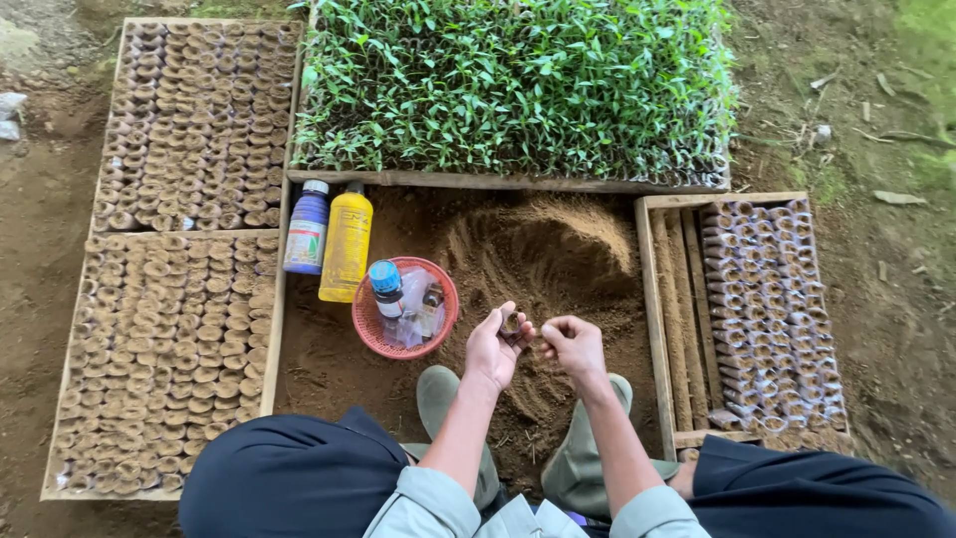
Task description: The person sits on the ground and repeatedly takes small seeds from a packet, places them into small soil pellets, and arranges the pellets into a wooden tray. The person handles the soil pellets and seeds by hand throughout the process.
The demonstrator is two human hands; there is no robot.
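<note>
My left hand (495,347) holds a small soil-filled seedling pot (511,324) upright between thumb and fingers. My right hand (573,342) is pinched closed just right of it, fingertips close to the pot's rim; whether they hold soil I cannot tell. Both hands hover over a mound of loose brown soil (538,254) on the ground in front of me. My two green boots (439,394) rest at the soil's near edge.
A wooden crate (657,299) at right is partly filled with several small pots. Two trays of filled pots (179,299) lie at left. A seedling tray (513,85) is behind. A purple bottle (307,227), yellow bottle (346,244) and red basket (370,334) sit left of the soil.
</note>
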